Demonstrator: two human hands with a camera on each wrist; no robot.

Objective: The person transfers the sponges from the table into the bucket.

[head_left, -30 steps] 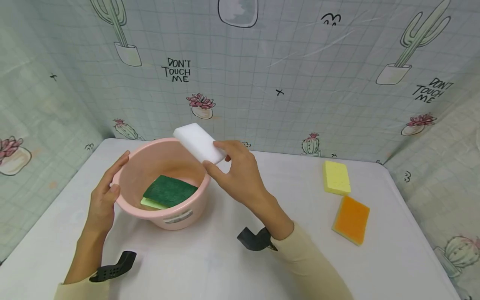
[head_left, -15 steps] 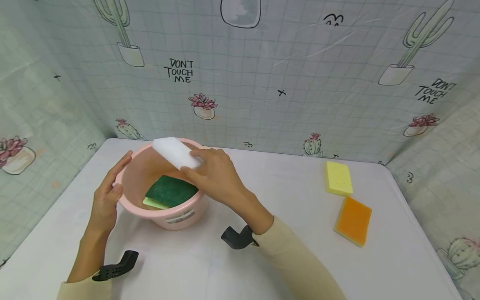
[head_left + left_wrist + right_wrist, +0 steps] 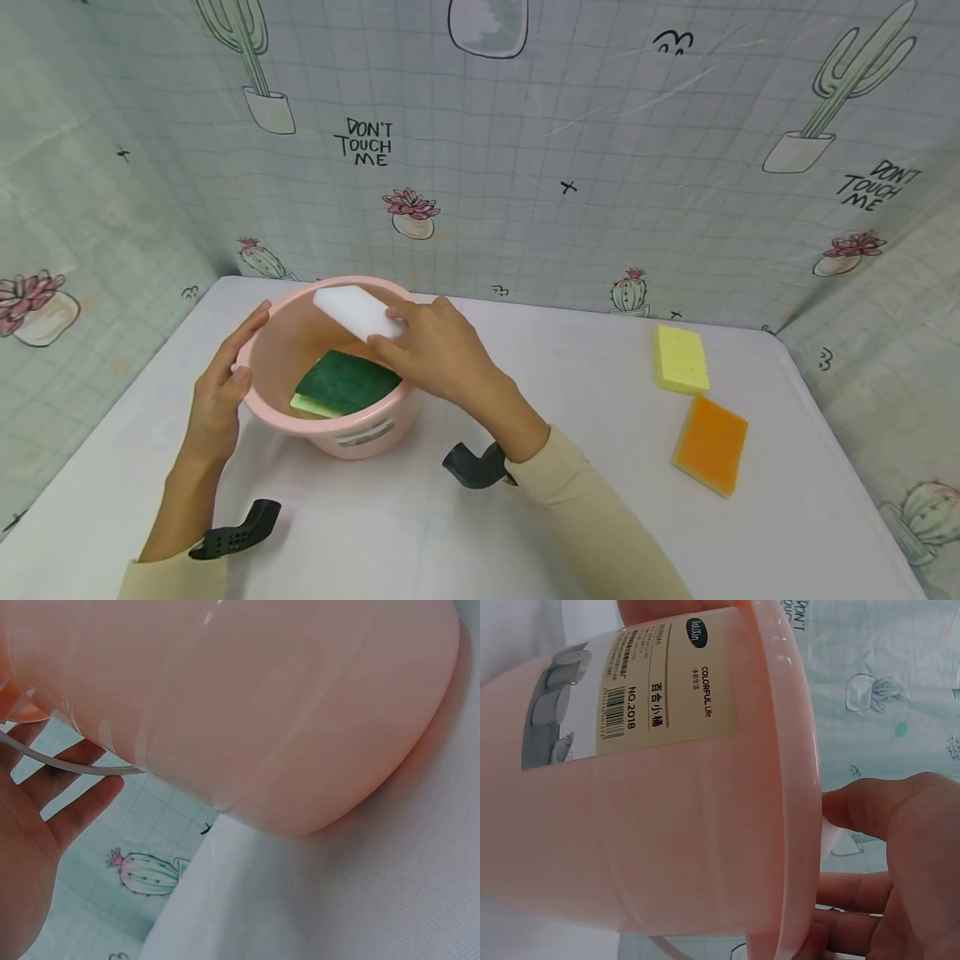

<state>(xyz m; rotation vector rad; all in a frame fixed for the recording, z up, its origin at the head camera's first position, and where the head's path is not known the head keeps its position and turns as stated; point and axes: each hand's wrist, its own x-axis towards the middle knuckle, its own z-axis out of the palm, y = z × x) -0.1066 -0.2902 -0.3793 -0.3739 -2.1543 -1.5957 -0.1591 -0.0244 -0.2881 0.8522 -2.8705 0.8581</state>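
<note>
White sponge [image 3: 352,312] pinched in right hand [image 3: 438,354], over pink basin [image 3: 360,433] holding green sponge [image 3: 347,382]. Left hand [image 3: 221,387], fingers straight, rests against basin's rim.

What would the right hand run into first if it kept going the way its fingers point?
Probably the far inner wall of the pink tub. The right hand holds a white sponge over the tub, pointing up-left across its opening. Depth is unclear; it may pass above the rim.
</note>
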